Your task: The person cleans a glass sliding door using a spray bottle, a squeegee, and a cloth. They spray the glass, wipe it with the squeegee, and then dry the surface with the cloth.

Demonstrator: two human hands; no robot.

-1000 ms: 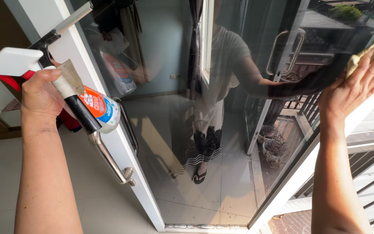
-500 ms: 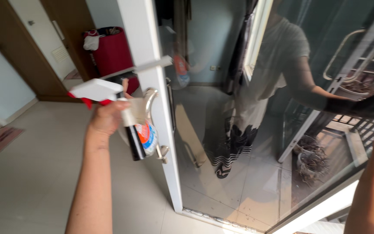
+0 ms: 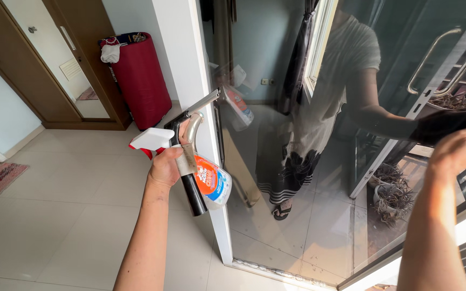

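Head view: left hand (image 3: 166, 166) grips spray bottle (image 3: 207, 180) and squeegee (image 3: 189, 156) beside the door frame (image 3: 190, 64). Right hand (image 3: 462, 148) rests on the glass door (image 3: 308, 161), grip unclear. Wiping appears under way; lower pane seems unfinished.

white spray bottle (image 3: 211, 180), orange label; red bin (image 3: 138, 81).

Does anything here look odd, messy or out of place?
One thing stands out: the left hand grips two tools at once, a spray bottle and a black-handled squeegee, crowded against the white door frame. The right hand presses on the glass door. No spill or damage shows.
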